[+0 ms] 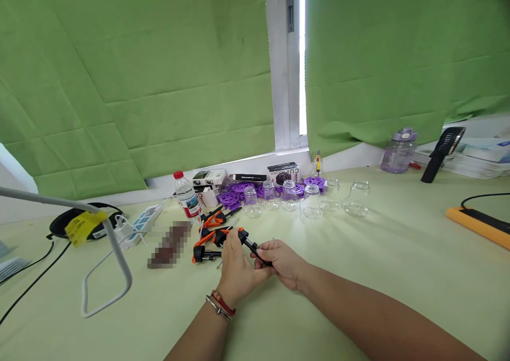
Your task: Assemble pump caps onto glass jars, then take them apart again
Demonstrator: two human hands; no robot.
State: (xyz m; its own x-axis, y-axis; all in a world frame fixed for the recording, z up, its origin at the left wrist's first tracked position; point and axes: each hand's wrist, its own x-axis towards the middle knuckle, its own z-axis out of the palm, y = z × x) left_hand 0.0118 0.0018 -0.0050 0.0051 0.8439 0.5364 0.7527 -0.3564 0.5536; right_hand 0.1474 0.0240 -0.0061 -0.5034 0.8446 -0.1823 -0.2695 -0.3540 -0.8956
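Between my hands is a black part with an orange piece and a shiny rod-like middle [251, 242]. My left hand [238, 268] is closed around its black-and-orange head end. The fingers of my right hand [282, 262] pinch the slim black lower end, and my left thumb reaches close to them. Just left of my left hand, several similar black and orange parts [202, 254] lie in a loose pile. Thin metal rods stick out among them. My fingers hide some of the held part.
Several clear glass jars [312, 204] stand behind my hands, before purple openwork pieces [243, 188] and small boxes [283, 174]. A red-capped bottle [186, 195] is at left, near a power strip [145, 220]. A grey metal frame [123, 265] rises in the left foreground.
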